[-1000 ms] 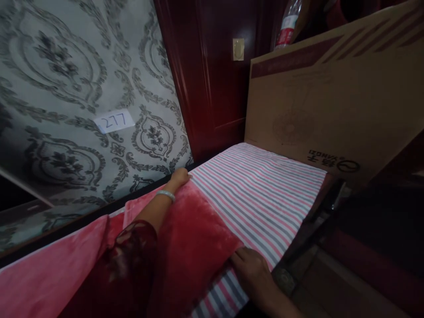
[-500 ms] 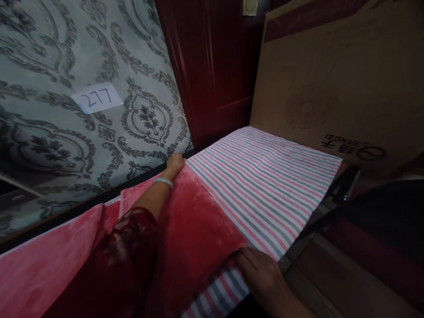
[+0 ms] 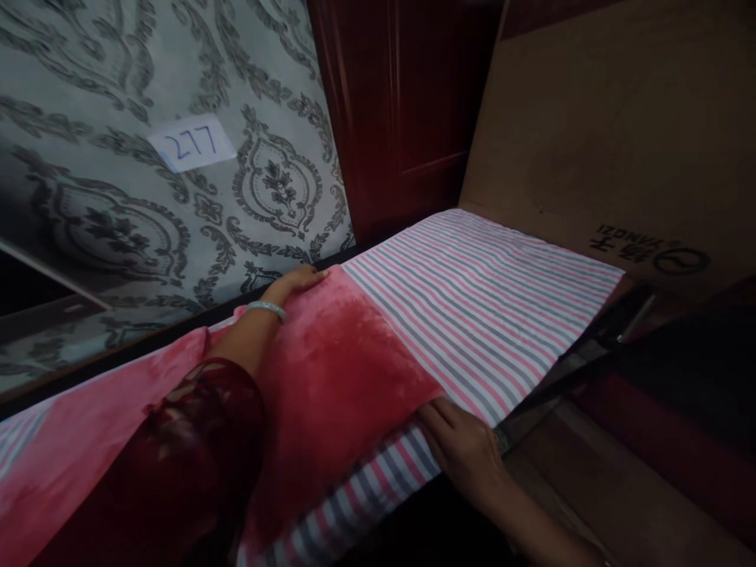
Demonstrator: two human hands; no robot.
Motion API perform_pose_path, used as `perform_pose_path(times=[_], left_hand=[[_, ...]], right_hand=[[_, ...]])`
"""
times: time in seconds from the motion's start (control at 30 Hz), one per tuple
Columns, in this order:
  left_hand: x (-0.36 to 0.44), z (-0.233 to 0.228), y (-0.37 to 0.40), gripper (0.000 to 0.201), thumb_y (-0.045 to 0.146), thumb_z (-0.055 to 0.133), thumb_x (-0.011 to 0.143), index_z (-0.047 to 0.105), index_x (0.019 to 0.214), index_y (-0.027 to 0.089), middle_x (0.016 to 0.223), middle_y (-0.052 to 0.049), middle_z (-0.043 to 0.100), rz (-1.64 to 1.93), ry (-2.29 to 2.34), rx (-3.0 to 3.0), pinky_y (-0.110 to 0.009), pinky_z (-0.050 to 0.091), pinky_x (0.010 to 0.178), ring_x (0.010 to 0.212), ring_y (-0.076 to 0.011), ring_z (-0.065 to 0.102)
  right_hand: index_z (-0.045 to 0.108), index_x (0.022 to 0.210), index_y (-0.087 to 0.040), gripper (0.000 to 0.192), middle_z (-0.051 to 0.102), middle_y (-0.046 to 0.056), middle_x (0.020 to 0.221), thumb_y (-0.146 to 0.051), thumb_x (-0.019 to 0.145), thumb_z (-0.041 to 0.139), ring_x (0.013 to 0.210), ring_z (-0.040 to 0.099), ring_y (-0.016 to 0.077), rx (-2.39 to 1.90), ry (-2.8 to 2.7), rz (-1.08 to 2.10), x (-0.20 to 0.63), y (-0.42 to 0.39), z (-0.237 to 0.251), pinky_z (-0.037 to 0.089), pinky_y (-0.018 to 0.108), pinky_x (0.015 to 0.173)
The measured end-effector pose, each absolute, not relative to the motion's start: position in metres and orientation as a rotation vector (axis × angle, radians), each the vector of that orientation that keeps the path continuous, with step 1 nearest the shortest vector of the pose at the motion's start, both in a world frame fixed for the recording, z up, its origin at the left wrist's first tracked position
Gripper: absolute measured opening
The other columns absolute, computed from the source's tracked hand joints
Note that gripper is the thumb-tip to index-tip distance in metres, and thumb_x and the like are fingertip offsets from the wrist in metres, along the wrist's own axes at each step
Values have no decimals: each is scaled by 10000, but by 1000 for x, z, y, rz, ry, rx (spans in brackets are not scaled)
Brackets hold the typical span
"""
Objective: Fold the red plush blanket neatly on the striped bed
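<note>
Left hand (image 3: 300,279) rests loosely open on red plush blanket's (image 3: 342,378) far corner, right hand (image 3: 464,445) curls at near corner (pinch unclear), likely keeping edge straight over striped sheet (image 3: 490,303).

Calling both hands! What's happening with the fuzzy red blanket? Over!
Left hand on red blanket, far edge; right hand at its near edge. Striped cloth showing beyond blanket. Cardboard box standing past the cloth's far end.

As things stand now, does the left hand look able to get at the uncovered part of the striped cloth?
Probably yes: the left hand rests on the red cloth, the uncovered part of the striped cloth begins just past the fingers, and nothing visible blocks the way.
</note>
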State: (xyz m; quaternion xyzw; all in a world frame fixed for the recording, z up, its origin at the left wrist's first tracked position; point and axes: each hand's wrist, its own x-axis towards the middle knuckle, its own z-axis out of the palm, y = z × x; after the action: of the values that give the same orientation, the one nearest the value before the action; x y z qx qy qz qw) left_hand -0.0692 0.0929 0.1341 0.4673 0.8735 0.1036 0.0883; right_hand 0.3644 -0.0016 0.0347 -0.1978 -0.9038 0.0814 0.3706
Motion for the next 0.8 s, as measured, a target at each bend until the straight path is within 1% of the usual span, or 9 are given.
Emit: perform_pose_path(times=[0.07,0.13,0.23,0.33,0.43,0.53,0.6,0.67,0.8], left_hand=[[-75,134,71,397,529,587,822,724,753,162,747,-79,725,212,2592,1406,-275,498,657,755,-241,685],[-79,132,50,379,491,541,861,718,762,171,781,-77,729,158,2629,1428,-278,496,690,794,-240,682],[-81,126,27,353,429,477,908,719,871,175,932,-109,743,127,2721,1470,-296,491,788,923,-254,678],[-78,123,17,378,436,439,931,705,1013,180,1054,-131,735,117,2767,1509,-305,488,837,994,-256,672],[-73,127,12,421,455,425,939,675,1139,182,1121,-129,725,108,2764,1538,-309,486,876,1036,-251,666],[-71,132,0,464,437,433,939,609,1276,171,1271,-145,662,91,2791,1532,-374,438,999,1193,-289,592],[-68,134,-14,493,427,469,926,568,1335,169,1361,-153,598,81,2821,1525,-428,388,1065,1288,-325,516],[-64,132,-35,528,426,524,904,542,1369,175,1403,-152,556,99,2856,1512,-459,367,1089,1324,-348,475],[-52,121,-91,681,445,629,846,446,1452,192,1454,-141,501,270,2932,1297,-458,399,1072,1333,-354,464]], right_hand=[[645,997,-220,332,658,24,852,-6,890,415,630,567,122,-517,-2350,181,364,-2,36,333,252,550],[651,943,-221,338,660,18,842,10,867,415,599,552,113,-510,-2364,142,365,0,35,321,250,530],[656,957,-218,379,682,16,868,26,854,386,612,563,116,-468,-2350,104,365,2,32,338,246,530],[658,950,-222,388,689,15,883,24,860,371,629,572,126,-486,-2361,89,365,0,34,357,253,538],[668,948,-212,278,692,32,877,-41,884,457,724,585,164,-505,-2397,66,364,-8,43,393,273,617],[677,1060,-195,256,718,53,927,-73,874,551,859,574,224,-488,-2439,17,362,-21,54,391,321,710],[672,1113,-175,301,728,71,987,-51,866,553,944,562,250,-461,-2477,3,359,-28,57,382,346,760],[672,1119,-133,316,724,104,1036,-24,863,522,999,554,262,-394,-2504,18,354,-34,55,379,369,828],[675,1130,-93,327,705,146,1038,-28,867,491,980,565,254,-264,-2516,82,342,-41,44,378,392,908]])
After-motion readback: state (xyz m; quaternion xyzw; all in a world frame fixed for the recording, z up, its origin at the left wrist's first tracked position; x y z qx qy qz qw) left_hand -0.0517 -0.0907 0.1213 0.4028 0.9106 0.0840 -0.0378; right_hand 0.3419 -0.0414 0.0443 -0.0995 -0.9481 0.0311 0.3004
